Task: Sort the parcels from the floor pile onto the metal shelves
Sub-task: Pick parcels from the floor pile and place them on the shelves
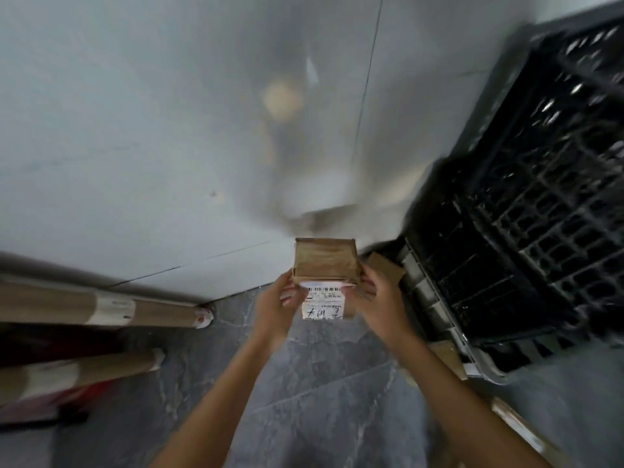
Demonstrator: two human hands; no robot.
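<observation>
Both forearms reach up from the bottom of the view, and both hands are on the job. The left hand [275, 300] curls round the left edge of a small cardboard parcel [325, 261] with its thumb laid across the white shipping label [323, 304]. The right hand [378, 298] mirrors it on the right edge, fingers wrapped behind and thumb at the front. So the parcel sits squarely between the two palms, held off the ground at about chest line and label side up toward the eyes. Neither hand is nearer, it's an even two-handed hold. The box looks stubby, and I can't tell its long axis through the blur. This looks like a label check before a shelf is picked.

Below is the grey stone floor [304, 383]. Out left, two cardboard tubes [101, 309] lie lengthwise near the foot of the wall. To the right a black lattice crate [523, 214] leans in, with flat cardboard pieces [385, 265] just beside it. Beyond stands a pale grey wall [135, 130], smeared by motion. No metal shelves in sight, so I'd guess a turn comes first, both hands carrying.
</observation>
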